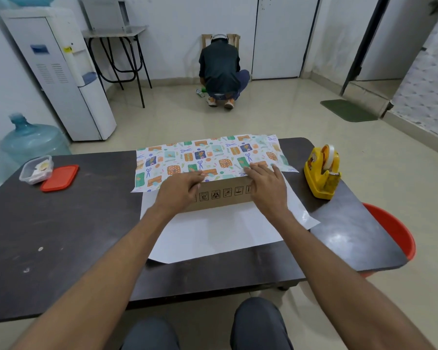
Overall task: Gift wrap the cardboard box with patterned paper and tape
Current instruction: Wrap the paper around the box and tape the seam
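1. While both hands rest on it, the cardboard box (pixel 223 195) lies in the middle of the dark table (pixel 61 236). Its long axis runs left to right, and its side printed with handling symbols faces the person.
2. The patterned paper (pixel 202 157) comes over the box's top from the far side, printed face up. Its near edge lies along the box's top front edge. Its white underside spreads flat on the table from under the box toward the person.
3. The left hand (pixel 180 188) sits at the left part of that front edge, fingers bent and close together, their tips pressing the paper's edge down. The thumb is hidden, so it cannot be told whether the paper is pinched.
4. The right hand (pixel 268 188) lies palm down on the right part of the box top. Its fingers are straight and slightly apart, flat on the paper, and point away from the person.
5. Both forearms reach forward over the table's near edge and converge on the box.
6. A yellow tape dispenser (pixel 321 173) stands on the table right of the paper, apart from it.
7. At the table's left are a clear plastic container (pixel 36 169) and, just beside it, a red lid (pixel 60 178).
8. A red bucket (pixel 395 233) shows below the table's right end.
9. Beyond the table stand a water dispenser (pixel 58 72) and a blue water bottle (pixel 33 140), and another person (pixel 221 69) crouches at the far wall.
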